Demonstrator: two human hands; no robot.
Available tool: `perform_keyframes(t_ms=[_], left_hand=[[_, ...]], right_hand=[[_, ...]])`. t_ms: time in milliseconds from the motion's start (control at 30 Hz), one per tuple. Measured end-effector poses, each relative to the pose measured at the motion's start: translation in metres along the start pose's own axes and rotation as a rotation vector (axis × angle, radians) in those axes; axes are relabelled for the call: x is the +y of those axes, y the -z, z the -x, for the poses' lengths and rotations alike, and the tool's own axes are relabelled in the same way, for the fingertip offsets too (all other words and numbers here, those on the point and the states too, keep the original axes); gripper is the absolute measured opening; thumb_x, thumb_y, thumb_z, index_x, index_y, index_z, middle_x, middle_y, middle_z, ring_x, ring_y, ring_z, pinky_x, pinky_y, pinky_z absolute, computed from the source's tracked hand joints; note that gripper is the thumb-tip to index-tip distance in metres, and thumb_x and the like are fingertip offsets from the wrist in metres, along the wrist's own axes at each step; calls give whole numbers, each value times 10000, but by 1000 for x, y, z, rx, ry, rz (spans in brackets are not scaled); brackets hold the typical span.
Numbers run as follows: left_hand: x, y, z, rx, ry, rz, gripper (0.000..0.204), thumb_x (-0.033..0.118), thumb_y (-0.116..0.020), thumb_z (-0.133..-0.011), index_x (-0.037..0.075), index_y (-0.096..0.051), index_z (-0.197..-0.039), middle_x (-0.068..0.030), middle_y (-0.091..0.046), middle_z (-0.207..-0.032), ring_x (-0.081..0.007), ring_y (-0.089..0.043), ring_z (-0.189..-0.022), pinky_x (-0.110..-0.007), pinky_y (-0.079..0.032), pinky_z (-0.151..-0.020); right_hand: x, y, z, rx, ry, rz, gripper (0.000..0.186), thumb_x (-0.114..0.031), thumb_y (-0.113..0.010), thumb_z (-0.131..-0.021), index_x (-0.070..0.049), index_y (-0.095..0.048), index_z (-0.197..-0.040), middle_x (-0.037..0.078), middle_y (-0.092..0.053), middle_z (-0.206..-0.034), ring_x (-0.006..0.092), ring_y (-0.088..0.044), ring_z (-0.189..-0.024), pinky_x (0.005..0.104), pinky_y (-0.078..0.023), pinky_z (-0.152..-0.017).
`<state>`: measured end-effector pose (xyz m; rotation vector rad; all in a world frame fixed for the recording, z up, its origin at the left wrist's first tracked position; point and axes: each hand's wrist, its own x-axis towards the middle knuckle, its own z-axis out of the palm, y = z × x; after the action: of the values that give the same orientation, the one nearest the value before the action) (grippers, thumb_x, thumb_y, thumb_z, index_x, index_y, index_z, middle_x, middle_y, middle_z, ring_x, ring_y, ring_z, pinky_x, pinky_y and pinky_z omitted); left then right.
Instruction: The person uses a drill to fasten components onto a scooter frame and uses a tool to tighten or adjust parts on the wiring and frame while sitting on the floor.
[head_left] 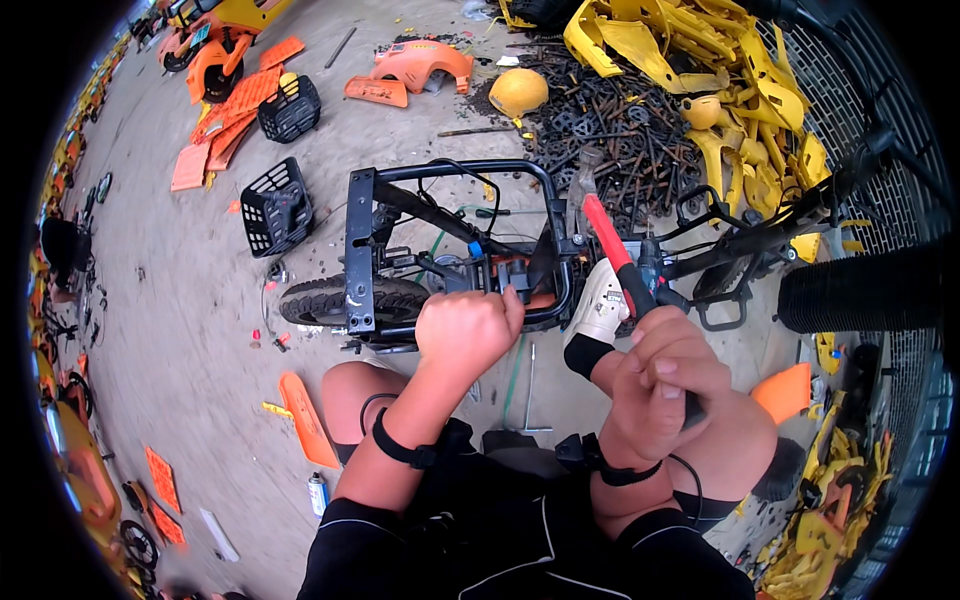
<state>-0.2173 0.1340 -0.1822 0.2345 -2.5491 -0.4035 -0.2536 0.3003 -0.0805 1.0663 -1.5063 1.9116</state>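
Observation:
My right hand (pixel 665 385) is closed round the black grip of a hammer (pixel 607 235) with a red and black handle. Its grey head is blurred and points away from me, to the right of a black scooter frame (pixel 460 170). My left hand (pixel 465 335) is a fist over the near side of that frame, beside a small black part (pixel 514 275). Whatever lies inside the fist, if anything, is hidden. The frame rests on the ground in front of me, with a rear wheel (pixel 315 302) at its left end and cables inside it.
Beyond the frame lies a heap of dark metal parts (pixel 625 130), with yellow plastic panels (pixel 750 100) behind it. Black baskets (pixel 278 207) and orange panels (pixel 225 125) lie to the left. A white shoe (pixel 598 310) stands beside a teal and black power tool (pixel 650 262). A spray can (pixel 318 494) stands near my left knee.

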Motion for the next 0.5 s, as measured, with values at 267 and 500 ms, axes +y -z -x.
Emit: perform_keyframes(t_ms=[267,500], left_hand=[[1,0,0,-2,-7,9,431,224,-650,-886,98,-586,-479,-80,-568,-473,-281,-556,-389,-403,-471,-446],[2,-2,0,37,-18,-22,417,236,-692,-835,119,-571,-454,-67,-567,-455,-259,-565,-389,-389,-467,-452]], right_hand=[[-1,5,-7,-8,-24,-7,70,-109,-600,-921,-39,-597,-918,55,-567,-721,190,-529,-630,403,-492,-713],[-4,4,-26,-58,-85,-23,50,-50,-606,-883,-33,-634,-921,44,-592,-734,199,-545,-636,400,-497,-704]])
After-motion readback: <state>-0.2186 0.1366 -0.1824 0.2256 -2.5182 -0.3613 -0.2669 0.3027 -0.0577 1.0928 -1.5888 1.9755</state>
